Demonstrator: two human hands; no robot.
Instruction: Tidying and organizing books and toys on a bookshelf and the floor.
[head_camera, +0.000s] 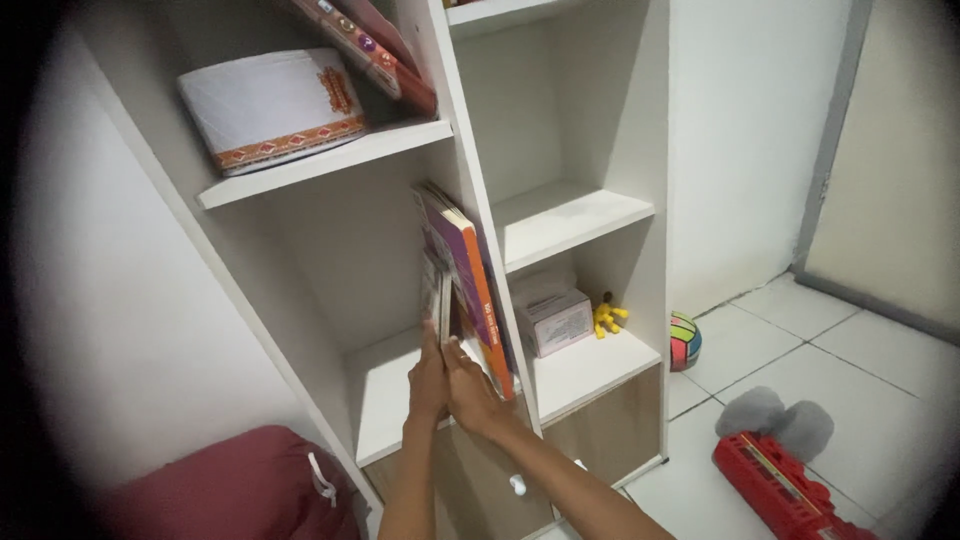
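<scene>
Both hands reach into the lower left compartment of a white shelf unit (300, 260). The left hand (428, 380) presses flat, fingers together, against the near edge of a thin book (436, 295) that stands upright on the shelf board. The right hand (475, 395) lies just beside it, fingers laid on the bottom edge of the orange and purple books (470, 280), which lean against the middle divider (470, 150). Neither hand is wrapped round a book; both push with straight fingers. To the left of the books the compartment is open up to its left wall.

On the board above lie a white cap (272, 108) with an orange band and slanting books (375, 50). In the right compartment sit a small box (553, 318) and a yellow toy (607, 317). On the tiled floor are a striped ball (684, 340), a red toy (775, 485) and a grey plush (775, 418). A dark red cushion (235, 490) lies near left.
</scene>
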